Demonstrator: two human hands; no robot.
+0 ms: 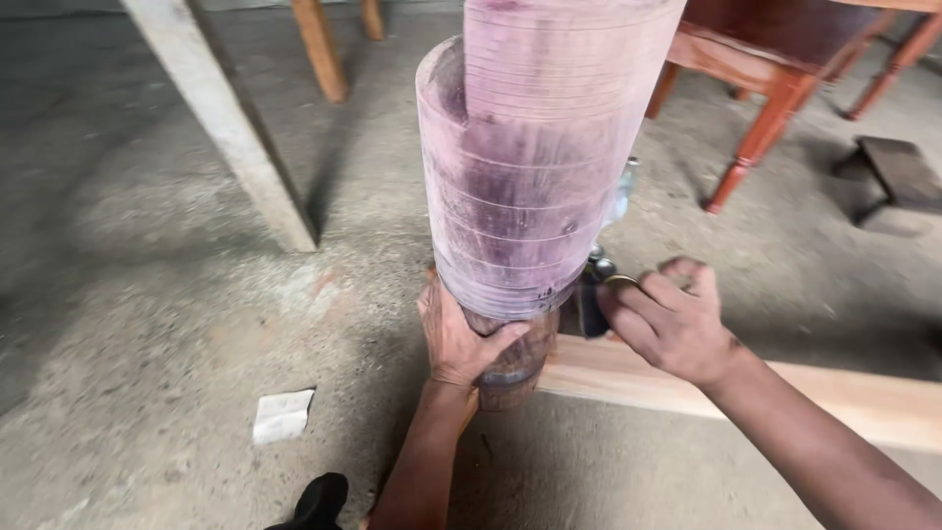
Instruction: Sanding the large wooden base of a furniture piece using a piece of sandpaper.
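— Status on hands?
— Left hand (459,339) wrapped round neck of inverted pink-stained plastic bottle (530,157), fingers (505,339) clamped on it. Bottle stands upright over end of wooden plank (834,393).
— Right?
— Right hand (667,319) just beside it, fingers curled on small dark part (589,309). Concrete floor (147,294) below.

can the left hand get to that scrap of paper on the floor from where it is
Probably not now: the left hand is wrapped around the plastic container. The paper scrap lies apart on open floor; nothing blocks it.
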